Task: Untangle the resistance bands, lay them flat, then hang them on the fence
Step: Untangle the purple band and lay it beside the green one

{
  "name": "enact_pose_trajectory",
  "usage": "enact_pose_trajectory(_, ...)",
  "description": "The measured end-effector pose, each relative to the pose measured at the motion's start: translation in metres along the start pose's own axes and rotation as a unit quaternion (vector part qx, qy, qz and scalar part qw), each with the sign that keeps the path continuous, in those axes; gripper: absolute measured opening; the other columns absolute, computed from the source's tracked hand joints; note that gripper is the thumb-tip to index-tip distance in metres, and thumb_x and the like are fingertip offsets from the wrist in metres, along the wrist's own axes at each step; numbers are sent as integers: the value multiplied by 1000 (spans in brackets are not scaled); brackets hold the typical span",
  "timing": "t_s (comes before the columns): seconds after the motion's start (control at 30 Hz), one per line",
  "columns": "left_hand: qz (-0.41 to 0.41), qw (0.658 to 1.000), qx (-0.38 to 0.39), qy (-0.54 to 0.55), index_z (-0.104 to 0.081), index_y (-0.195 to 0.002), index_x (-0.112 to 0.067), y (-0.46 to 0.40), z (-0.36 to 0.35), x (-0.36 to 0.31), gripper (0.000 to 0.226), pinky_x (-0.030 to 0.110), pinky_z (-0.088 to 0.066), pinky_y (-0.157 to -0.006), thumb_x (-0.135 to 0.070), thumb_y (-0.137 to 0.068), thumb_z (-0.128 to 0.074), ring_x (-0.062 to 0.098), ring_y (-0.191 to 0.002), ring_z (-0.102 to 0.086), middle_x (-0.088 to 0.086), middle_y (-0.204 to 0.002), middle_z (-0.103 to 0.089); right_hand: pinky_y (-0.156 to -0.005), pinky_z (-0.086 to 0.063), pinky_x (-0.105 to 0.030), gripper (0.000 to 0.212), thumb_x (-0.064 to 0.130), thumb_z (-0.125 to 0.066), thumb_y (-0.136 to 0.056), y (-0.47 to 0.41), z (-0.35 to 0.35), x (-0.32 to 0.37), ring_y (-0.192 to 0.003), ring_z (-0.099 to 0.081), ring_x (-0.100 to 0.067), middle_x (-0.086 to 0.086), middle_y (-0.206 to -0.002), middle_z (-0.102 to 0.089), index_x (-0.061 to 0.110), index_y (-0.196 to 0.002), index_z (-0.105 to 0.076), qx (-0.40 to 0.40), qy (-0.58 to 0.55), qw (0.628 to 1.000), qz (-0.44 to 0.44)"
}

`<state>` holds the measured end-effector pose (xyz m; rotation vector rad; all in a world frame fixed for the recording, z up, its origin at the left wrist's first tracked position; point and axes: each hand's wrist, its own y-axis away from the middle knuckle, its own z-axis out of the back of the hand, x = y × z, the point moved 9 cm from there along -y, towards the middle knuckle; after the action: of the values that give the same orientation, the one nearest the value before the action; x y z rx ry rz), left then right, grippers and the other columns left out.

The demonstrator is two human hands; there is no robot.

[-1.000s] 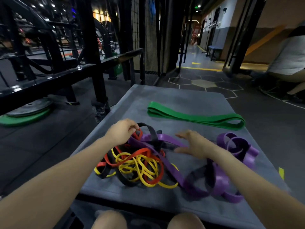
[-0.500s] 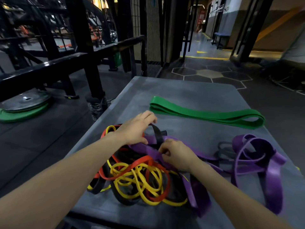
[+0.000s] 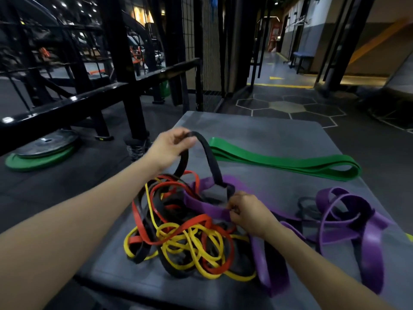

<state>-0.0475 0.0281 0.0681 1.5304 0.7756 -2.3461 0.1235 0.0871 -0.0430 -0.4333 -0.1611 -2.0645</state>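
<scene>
Centrally, a left hand (image 3: 171, 147) lifts a black band (image 3: 211, 161) from tangled red, yellow, purple bands (image 3: 190, 233); the right hand (image 3: 249, 212) pinches a purple band (image 3: 209, 206). No legible writing.

head-worn view, looking down, close over mat (image 3: 268, 135)

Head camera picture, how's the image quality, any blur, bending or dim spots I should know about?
Head view: dim gym lighting, background dark with small glary ceiling lights; wide-angle bending curves the black rail and mat edges; left hand lifting the black band is slightly smeared; purple bands at right are soft; green band reads clearly.
</scene>
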Motion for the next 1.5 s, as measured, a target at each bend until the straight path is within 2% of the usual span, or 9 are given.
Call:
enact_pose_trajectory(0.33,67,949,-199,236,-58,-79,-24,2,69,-7,17,24,-50,-73,-31,-94,-52,7,-77,-57,-6,-79,-58,-79,-45,-32,15,14,-55,-78,1,4,-2,-95,-60,-29,-10,-101,-64,12,-86,-67,-2,2,1000,-10)
enact_pose_trajectory(0.53,131,955,-258,66,-61,-81,-22,13,104,28,12,24,-50,-65,-32,-86,-65,14,-82,-58,-4,-81,-61,-75,-46,-28,16,13,-56,-76,-3,2,2,-92,-62,-24,-4,-99,-64,16,-86,-69,-6,-1,1000,-2)
enact_pose_trajectory(0.73,143,909,-124,-370,-53,-127,-11,20,74,53,55,36,-41,-100,-21,-76,-73,30,-117,-49,12,-132,-42,-78,-51,-34,15,17,-57,-77,-4,2,-5,-93,-61,-24,-4,-100,-62,19,-87,-67,-10,3,1000,-20)
enact_pose_trajectory(0.83,-23,919,-8,-394,-56,-122,-6,15,17,36,49,32,-36,-102,-9,-75,-71,31,-118,-49,16,-124,-49,-78,-50,-35,15,18,-56,-78,-3,1,-8,-95,-61,-25,-3,-102,-62,19,-90,-66,-5,-1,1000,-17)
enact_pose_trajectory(1.0,-87,854,233,-458,-44,-137,-21,20,-77,69,59,31,-33,-109,-13,-83,-67,18,-133,-38,-1,-145,-40,-79,-45,-32,18,21,-55,-82,1,-1,-11,-101,-58,-23,-2,-108,-61,19,-98,-64,-3,11,1000,-9)
enact_pose_trajectory(1.13,-85,778,291,-550,-29,-145,-26,18,-97,96,70,31,-19,-115,-23,-85,-65,16,-142,-23,-4,-153,-30,-80,-46,-33,20,23,-54,-85,5,-3,-14,-104,-57,-23,0,-113,-59,21,-103,-61,3,24,1000,-8)
enact_pose_trajectory(1.3,-133,704,303,-629,-59,-121,-26,24,-99,97,37,30,-28,-105,-42,-88,-55,21,-121,-39,-2,-123,-52,-80,-46,-34,18,24,-52,-85,7,-6,-14,-104,-57,-25,1,-114,-61,23,-101,-59,-3,18,1000,-3)
enact_pose_trajectory(1.37,-128,717,287,-622,-64,-114,-25,25,-94,92,33,32,-34,-102,-43,-90,-51,21,-115,-45,-1,-115,-56,-79,-47,-35,17,23,-52,-83,7,-6,-15,-103,-58,-27,0,-112,-63,22,-99,-58,-5,10,1000,-8)
enact_pose_trajectory(1.5,-96,851,158,-492,-66,-101,-19,18,-60,69,27,40,-42,-90,-38,-93,-49,25,-103,-52,4,-99,-58,-74,-49,-36,16,19,-54,-81,9,7,-21,-96,-60,-30,-5,-103,-66,19,-97,-58,-39,-14,999,-26)
